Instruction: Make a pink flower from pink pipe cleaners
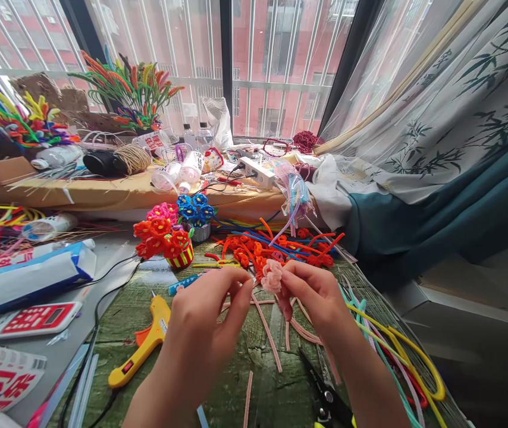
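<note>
My right hand (316, 294) pinches a small pale pink pipe-cleaner flower (272, 276) between thumb and fingers, above the middle of the green table. Just left of the flower is my left hand (213, 312), its thumb and forefinger closed together; whatever lies between those fingertips is too small to make out. Loose pink pipe cleaners (268, 339) lie on the table beneath both hands. Black-bladed pliers or cutters (323, 395) rest below my right wrist. A yellow glue gun (142, 348) lies to the left of my left hand.
Orange-red pipe-cleaner flowers (254, 249) are heaped beyond my hands, near potted orange (160, 235) and blue flowers (195, 209). Coloured pipe cleaners (408, 356) curve along the right edge. A black cable (97, 309) crosses the left side. Bottles and a power strip (257, 172) crowd the sill.
</note>
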Available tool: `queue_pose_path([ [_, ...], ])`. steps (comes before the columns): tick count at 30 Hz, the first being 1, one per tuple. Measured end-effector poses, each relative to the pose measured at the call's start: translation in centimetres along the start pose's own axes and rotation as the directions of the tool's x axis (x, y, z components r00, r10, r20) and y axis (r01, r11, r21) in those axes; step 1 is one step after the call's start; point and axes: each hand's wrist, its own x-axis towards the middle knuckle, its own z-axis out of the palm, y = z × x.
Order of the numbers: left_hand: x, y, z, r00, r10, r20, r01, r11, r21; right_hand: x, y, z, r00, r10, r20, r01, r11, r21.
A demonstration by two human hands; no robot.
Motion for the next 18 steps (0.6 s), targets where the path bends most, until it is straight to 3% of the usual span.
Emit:
queue_pose_path([
  [5,0.0,-0.3,0.0,0.962,-0.089,0.260,0.143,0.970,-0.194,0.4,0.9,0.1,0.997,0.063,0.054,-0.072,0.978,0.194],
  [9,0.0,-0.4,0.3,0.958,-0.093,0.271,0.161,0.957,-0.243,0.6,1.1,0.2,0.989,0.114,0.098,-0.134,0.965,0.224],
  [18,0.1,-0.5,-0.1,0.937,-0.004,0.350,0.080,0.976,-0.203,0.7,1.8,0.3,0.940,0.252,0.231,-0.309,0.915,0.259],
])
